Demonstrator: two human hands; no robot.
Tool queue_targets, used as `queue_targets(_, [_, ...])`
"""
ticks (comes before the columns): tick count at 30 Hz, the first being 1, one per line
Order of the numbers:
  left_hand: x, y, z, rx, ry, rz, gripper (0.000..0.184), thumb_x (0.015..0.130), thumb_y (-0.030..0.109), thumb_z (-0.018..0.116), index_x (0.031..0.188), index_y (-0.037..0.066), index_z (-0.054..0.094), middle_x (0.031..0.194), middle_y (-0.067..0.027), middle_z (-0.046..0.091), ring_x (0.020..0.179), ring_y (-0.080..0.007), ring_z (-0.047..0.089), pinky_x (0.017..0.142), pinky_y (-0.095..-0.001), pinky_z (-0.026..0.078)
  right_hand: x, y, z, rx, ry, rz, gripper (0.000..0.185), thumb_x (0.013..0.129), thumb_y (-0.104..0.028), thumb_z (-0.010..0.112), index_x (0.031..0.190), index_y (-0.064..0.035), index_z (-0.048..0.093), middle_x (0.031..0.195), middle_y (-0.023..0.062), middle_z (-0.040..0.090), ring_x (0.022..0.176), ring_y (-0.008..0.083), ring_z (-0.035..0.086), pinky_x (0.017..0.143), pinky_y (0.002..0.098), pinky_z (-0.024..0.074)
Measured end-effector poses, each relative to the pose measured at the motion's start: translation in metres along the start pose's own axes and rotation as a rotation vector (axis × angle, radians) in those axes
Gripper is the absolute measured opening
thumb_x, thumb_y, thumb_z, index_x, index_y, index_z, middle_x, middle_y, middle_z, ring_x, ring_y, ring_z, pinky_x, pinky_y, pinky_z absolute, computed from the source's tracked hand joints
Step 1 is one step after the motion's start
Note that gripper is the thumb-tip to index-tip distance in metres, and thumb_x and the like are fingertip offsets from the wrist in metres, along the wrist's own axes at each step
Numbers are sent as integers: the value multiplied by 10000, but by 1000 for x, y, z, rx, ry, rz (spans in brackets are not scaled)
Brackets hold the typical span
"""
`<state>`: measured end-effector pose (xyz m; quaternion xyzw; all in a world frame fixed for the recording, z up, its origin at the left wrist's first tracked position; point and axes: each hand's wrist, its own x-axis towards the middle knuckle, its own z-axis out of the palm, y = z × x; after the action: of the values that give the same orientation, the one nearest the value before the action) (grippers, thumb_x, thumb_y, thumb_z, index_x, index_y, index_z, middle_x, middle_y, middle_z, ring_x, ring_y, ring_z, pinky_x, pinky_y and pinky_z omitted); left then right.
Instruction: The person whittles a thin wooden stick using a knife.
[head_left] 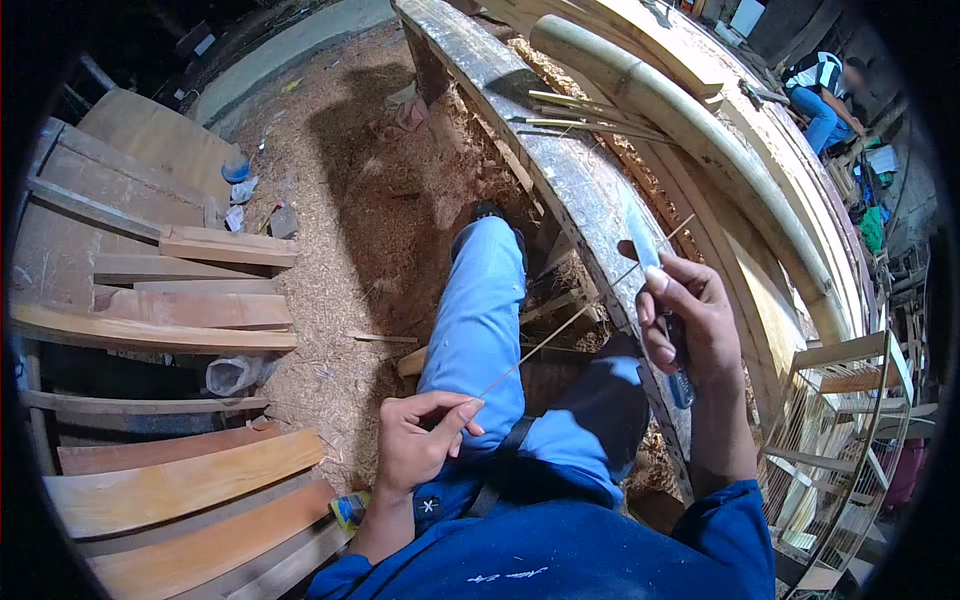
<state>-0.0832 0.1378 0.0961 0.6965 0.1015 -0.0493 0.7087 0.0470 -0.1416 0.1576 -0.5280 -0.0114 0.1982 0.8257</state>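
My left hand (425, 435) is closed, pinching the near end of a thin bamboo strip (540, 345) between thumb and forefinger above my lap. The strip slants up and right to my right hand (700, 315), which is wrapped round the handle of a knife (641, 228). The knife's blade points up and crosses the strip close to my right thumb. Beneath it lies a worn wooden plank (590, 195) beside my knee. Several split bamboo strips (600, 125) rest farther up on the plank, partly against a thick bamboo pole (690, 110).
Stacked boards (215, 310) fill the left side, with a clear plastic bag (232, 375) among them. Wood shavings (320, 190) cover the ground. A slatted wooden frame (840, 410) stands at right. Another person (820, 95) sits bent over at the upper right.
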Motion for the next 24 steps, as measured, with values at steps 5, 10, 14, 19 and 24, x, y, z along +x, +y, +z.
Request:
queue_targets(5, [9, 1, 14, -30, -2, 10, 83, 913, 32, 695, 913, -31, 749, 711, -65, 711, 507, -39, 530, 450, -203, 396, -12, 23, 32, -43, -245, 285, 207, 986, -147, 605, 1029, 53, 638, 729, 92, 655, 487, 113, 557, 385, 255, 411])
queue_targets(10, [15, 1, 25, -111, -29, 27, 74, 909, 26, 701, 912, -39, 737, 718, -81, 712, 519, -44, 553, 453, -212, 406, -17, 59, 54, -10, -412, 438, 249, 1021, -135, 557, 1154, 64, 625, 770, 74, 668, 490, 108, 545, 403, 245, 419])
queue_targets(14, [10, 12, 30, -117, -10, 3, 78, 907, 24, 701, 925, -43, 737, 732, -105, 720, 508, -47, 550, 443, -207, 412, -12, 43, 40, -28, -323, 380, 271, 1001, -141, 580, 1169, 64, 637, 765, 89, 665, 490, 112, 541, 396, 256, 428])
queue_targets(19, [4, 1, 13, -71, 46, 53, 77, 898, 19, 709, 918, -53, 726, 717, -144, 711, 450, -64, 536, 397, -198, 401, -2, 12, 6, -20, -70, 94, 247, 999, -110, 569, 1142, 89, 599, 747, 110, 653, 449, 120, 557, 366, 236, 430])
queue_targets(24, [1, -1, 7, -91, 24, 3, 104, 926, 42, 683, 938, -48, 733, 734, -122, 716, 469, -49, 526, 423, -192, 399, -4, 15, 13, 50, -45, 147, 263, 999, -106, 567, 1192, 70, 597, 747, 108, 652, 448, 118, 555, 358, 237, 431])
